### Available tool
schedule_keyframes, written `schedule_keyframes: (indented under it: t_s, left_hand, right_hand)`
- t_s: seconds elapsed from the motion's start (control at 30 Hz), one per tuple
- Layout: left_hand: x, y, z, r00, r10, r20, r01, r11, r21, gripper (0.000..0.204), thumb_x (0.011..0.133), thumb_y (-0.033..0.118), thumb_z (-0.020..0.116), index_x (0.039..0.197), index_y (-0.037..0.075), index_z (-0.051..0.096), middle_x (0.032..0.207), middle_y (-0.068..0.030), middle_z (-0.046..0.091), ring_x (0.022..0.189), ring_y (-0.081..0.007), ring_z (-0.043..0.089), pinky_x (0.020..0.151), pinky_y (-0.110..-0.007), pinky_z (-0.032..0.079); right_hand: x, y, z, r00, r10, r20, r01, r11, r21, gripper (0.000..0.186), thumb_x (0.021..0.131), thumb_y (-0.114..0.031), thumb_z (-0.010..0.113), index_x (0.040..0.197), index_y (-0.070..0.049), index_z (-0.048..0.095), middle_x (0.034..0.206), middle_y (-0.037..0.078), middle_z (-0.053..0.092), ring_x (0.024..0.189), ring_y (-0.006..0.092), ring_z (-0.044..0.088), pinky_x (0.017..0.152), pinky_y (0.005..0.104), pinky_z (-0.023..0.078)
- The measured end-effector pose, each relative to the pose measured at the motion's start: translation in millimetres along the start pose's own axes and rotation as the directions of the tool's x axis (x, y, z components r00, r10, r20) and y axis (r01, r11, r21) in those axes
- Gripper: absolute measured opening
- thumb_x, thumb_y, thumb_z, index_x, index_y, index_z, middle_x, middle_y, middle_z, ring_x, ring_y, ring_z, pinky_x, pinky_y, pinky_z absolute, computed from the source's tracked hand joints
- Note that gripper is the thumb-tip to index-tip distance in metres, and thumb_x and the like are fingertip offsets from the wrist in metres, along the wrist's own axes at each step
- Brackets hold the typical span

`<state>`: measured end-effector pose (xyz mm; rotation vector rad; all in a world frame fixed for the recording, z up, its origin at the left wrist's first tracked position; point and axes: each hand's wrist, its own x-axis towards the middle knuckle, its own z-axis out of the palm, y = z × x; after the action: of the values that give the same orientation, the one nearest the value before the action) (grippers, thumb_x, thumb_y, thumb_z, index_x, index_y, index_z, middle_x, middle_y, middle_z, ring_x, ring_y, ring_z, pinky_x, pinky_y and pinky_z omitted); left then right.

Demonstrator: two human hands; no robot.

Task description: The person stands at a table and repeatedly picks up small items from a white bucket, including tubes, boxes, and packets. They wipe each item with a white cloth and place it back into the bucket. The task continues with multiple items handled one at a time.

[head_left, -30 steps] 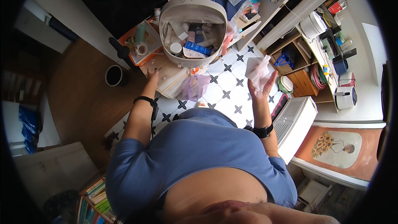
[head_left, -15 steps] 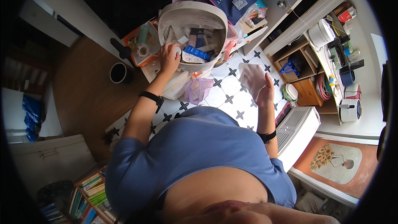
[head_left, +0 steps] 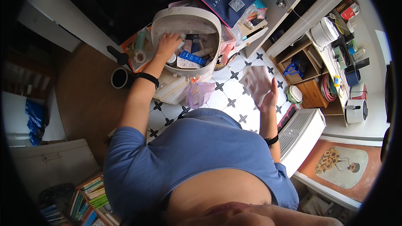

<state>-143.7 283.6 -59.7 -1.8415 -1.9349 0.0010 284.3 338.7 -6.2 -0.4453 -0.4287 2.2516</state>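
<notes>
My left hand (head_left: 168,45) reaches into the left side of a white, open-topped storage box (head_left: 209,19). Its fingers bend down over the contents, and whatever they grip is hidden beneath them. Below that hand sits a small round white jar (head_left: 171,58). Beside it in the box lie a blue tube (head_left: 193,58), a pink bottle (head_left: 187,45) and several other small bottles. Over the tiled floor, my right hand (head_left: 269,99) holds a thin white wipe (head_left: 256,82) spread out, pinched along its right edge.
An orange-edged tray with a green bottle (head_left: 140,42) stands left of the box. A dark blue bag (head_left: 226,0) lies behind it. A lilac plastic bag (head_left: 200,93) hangs in front. A black bin (head_left: 120,77) stands at left, and a white heater (head_left: 299,136) at right.
My left hand has moved farther into the box, away from the round white jar it was beside. My right hand still holds the wipe in nearly the same place.
</notes>
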Motion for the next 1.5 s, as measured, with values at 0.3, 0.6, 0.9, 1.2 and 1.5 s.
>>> schedule_keyframes:
  t_s: [0.3,0.6,0.9,1.2,1.5]
  left_hand:
    - [-37.6,7.5,-55.3,0.874,-0.463,-0.15,0.093,0.463,-0.882,0.048,0.078,0.005,0.07,0.122,0.005,0.05,0.115,-0.0098,0.053,0.111,-0.025,0.052,0.094,-0.037,0.044]
    - [-75.9,50.7,-144.1,0.911,-0.409,0.041,-0.018,-0.139,-0.99,0.051,0.079,0.002,0.07,0.124,-0.001,0.047,0.119,-0.0077,0.051,0.11,-0.0173,0.054,0.098,-0.031,0.043]
    - [-108.6,51.1,-180.1,0.871,-0.467,0.15,-0.062,-0.408,-0.911,0.048,0.085,0.004,0.064,0.129,-0.003,0.044,0.117,-0.0098,0.057,0.106,-0.0153,0.055,0.094,-0.028,0.042]
    - [-115.0,17.6,-151.9,0.936,-0.215,0.279,0.047,-0.708,-0.704,0.046,0.086,0.015,0.065,0.128,0.006,0.05,0.12,-0.0069,0.059,0.108,-0.0172,0.057,0.091,-0.031,0.045]
    - [-101.1,19.3,-142.4,0.979,0.018,0.201,0.178,-0.546,-0.819,0.04,0.09,0.01,0.056,0.13,0.006,0.051,0.142,-0.0054,0.035,0.131,-0.0186,0.034,0.106,-0.032,0.03]
  right_hand:
    - [21.3,16.4,27.7,0.992,-0.049,0.117,0.071,0.978,-0.197,0.066,0.092,-0.054,0.034,0.143,-0.012,0.034,0.145,0.011,0.038,0.131,0.0301,0.037,0.11,0.0441,0.026]
    - [38.3,81.1,124.6,0.515,-0.025,0.857,0.8,-0.344,-0.491,0.078,0.092,-0.051,0.038,0.145,0.003,0.019,0.146,0.028,0.022,0.135,0.0434,0.024,0.111,0.0475,0.017]
    - [44.1,125.5,122.4,0.591,0.092,0.801,0.806,-0.099,-0.583,0.064,0.094,-0.043,0.041,0.136,0.005,0.035,0.129,0.027,0.046,0.115,0.0412,0.049,0.097,0.042,0.039]
    - [34.0,130.3,100.0,0.792,0.496,0.355,-0.166,0.735,-0.657,0.071,0.097,-0.055,0.024,0.139,0.003,0.031,0.126,0.018,0.053,0.113,0.0268,0.056,0.099,0.036,0.041]
    - [34.5,145.3,121.9,0.805,0.523,0.282,-0.344,0.797,-0.497,0.063,0.094,-0.051,0.043,0.133,-0.002,0.039,0.118,0.015,0.057,0.104,0.0238,0.06,0.09,0.0352,0.049]
